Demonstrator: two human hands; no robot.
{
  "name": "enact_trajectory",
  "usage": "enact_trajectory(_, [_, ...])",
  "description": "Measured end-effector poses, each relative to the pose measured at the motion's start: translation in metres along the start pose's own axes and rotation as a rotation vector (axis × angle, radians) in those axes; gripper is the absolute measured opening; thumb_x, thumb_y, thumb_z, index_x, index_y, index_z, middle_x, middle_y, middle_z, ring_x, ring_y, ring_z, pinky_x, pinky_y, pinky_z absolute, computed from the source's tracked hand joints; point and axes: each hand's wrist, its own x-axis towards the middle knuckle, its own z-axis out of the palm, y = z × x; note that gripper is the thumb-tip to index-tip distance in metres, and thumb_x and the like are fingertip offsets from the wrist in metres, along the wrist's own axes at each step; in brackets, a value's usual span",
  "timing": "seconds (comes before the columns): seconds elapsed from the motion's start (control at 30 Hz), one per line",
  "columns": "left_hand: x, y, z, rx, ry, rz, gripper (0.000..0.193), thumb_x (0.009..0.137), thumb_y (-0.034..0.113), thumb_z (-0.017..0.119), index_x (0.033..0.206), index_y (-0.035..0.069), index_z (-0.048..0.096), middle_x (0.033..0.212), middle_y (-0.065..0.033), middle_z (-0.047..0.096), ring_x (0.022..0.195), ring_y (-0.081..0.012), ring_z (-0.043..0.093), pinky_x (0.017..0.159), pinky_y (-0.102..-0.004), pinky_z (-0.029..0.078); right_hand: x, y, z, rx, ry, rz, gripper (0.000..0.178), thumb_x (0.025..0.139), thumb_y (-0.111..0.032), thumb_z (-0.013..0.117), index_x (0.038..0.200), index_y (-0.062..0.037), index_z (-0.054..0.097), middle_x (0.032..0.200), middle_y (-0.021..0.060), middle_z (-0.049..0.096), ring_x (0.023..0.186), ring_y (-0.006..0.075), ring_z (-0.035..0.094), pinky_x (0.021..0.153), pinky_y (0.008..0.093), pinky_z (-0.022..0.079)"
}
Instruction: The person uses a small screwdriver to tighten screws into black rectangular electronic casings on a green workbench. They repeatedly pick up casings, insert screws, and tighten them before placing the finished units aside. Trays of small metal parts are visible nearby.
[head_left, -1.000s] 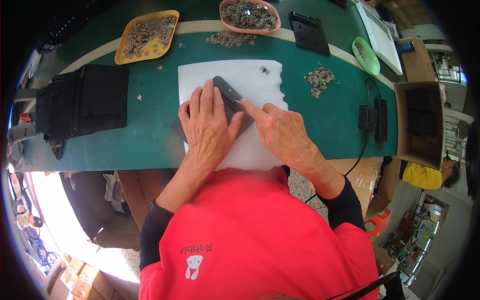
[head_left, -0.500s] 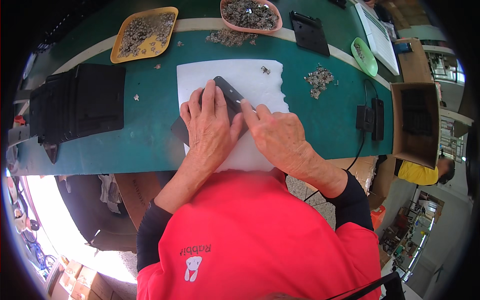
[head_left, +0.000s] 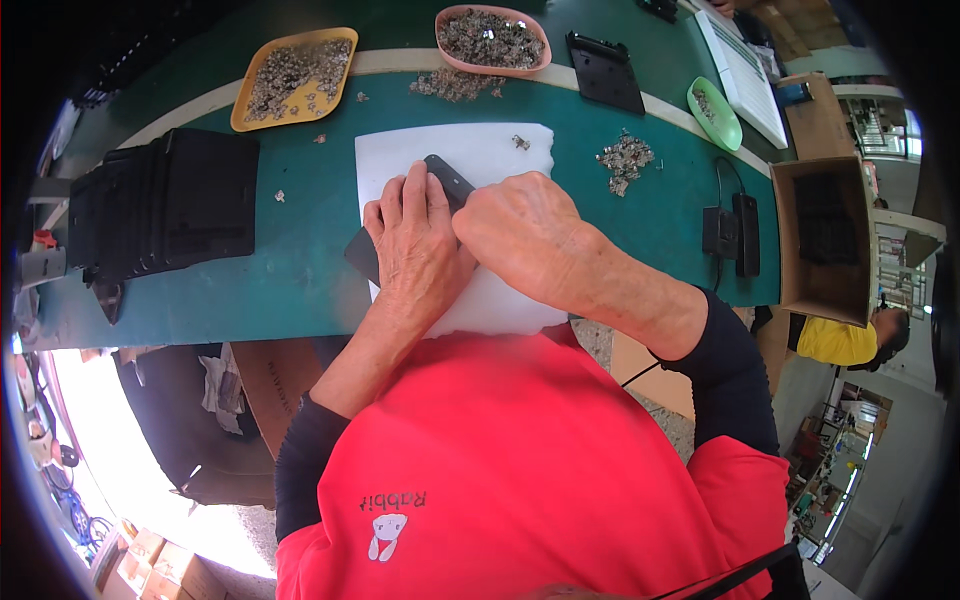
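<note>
- Your left hand lies palm down across the black panel, fingers stretched out and close together, not clamped round it — a flat press that probably keeps the panel from sliding or turning.
- That panel sits slantwise on the white foam sheet at the near side of the green tabletop; the foam likely cushions it and guards its face from scratches.
- Your right hand is curled like a fist against the panel's right side, knuckles up. Its fingers are bent under and out of sight, so you cannot tell from here whether they pinch anything.
- One small metal clip rests on the foam beyond your hands, and a loose clip pile lies to the right, perhaps to be within easy reach.
- The stack of black panels stands to the left, apart from the foam, which seems to leave your hands room.
- Against the earlier frames, your right index finger no longer points along the panel; the hand has rolled over and the elbow swung outward — hiding the slot that showed before. Your left hand keeps its place.
</note>
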Motion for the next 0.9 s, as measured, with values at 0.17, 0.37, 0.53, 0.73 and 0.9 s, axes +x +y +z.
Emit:
enact_trajectory(0.17, [-0.004, -0.001, -0.005, 0.007, 0.001, 0.009, 0.066, 0.077, 0.026, 0.073, 0.126, -0.012, 0.050, 0.139, -0.0216, 0.042, 0.125, -0.0363, 0.041, 0.101, -0.0480, 0.030, -0.001, 0.012, -0.004, 0.037, -0.136, 0.193, 0.009, 0.078, -0.010, 0.061, 0.078, -0.0040, 0.068, 0.067, 0.0131, 0.065, 0.068, 0.0309, 0.068, 0.062, 0.0409, 0.054])
enact_trajectory(0.37, [-0.008, -0.010, -0.008, -0.156, 0.047, -0.093, 0.078, 0.073, 0.028, 0.078, 0.132, -0.011, 0.044, 0.140, -0.0243, 0.041, 0.126, -0.0402, 0.042, 0.105, -0.0462, 0.034, -0.004, 0.008, 0.023, 0.039, 0.069, 0.236, 0.034, 0.082, -0.015, 0.062, 0.115, -0.0066, 0.062, 0.082, 0.0125, 0.065, 0.067, 0.0293, 0.069, 0.059, 0.0398, 0.054])
enact_trajectory(0.53, [-0.008, -0.011, -0.010, -0.167, 0.048, -0.107, 0.078, 0.071, 0.025, 0.079, 0.131, -0.012, 0.044, 0.133, -0.0252, 0.043, 0.122, -0.0414, 0.041, 0.103, -0.0467, 0.035, -0.003, 0.008, 0.049, 0.036, 0.126, 0.219, 0.044, 0.083, -0.016, 0.063, 0.125, -0.0069, 0.058, 0.081, 0.0114, 0.063, 0.061, 0.0280, 0.067, 0.054, 0.0379, 0.053])
enact_trajectory(0.73, [-0.006, -0.010, -0.008, -0.156, 0.035, -0.142, 0.073, 0.071, 0.020, 0.077, 0.130, -0.010, 0.047, 0.125, -0.0234, 0.045, 0.116, -0.0402, 0.041, 0.100, -0.0470, 0.035, 0.002, 0.006, 0.059, -0.035, 0.218, 0.164, 0.043, 0.083, -0.014, 0.061, 0.125, -0.0028, 0.059, 0.079, 0.0095, 0.062, 0.055, 0.0239, 0.065, 0.048, 0.0345, 0.051])
enact_trajectory(0.9, [0.000, -0.012, -0.007, -0.177, 0.028, -0.153, 0.071, 0.071, 0.019, 0.077, 0.129, -0.010, 0.048, 0.120, -0.0229, 0.047, 0.110, -0.0389, 0.043, 0.096, -0.0462, 0.036, 0.003, 0.005, 0.059, -0.067, 0.184, 0.171, 0.044, 0.082, -0.013, 0.060, 0.125, -0.0022, 0.059, 0.080, 0.0088, 0.062, 0.055, 0.0226, 0.064, 0.048, 0.0329, 0.051])
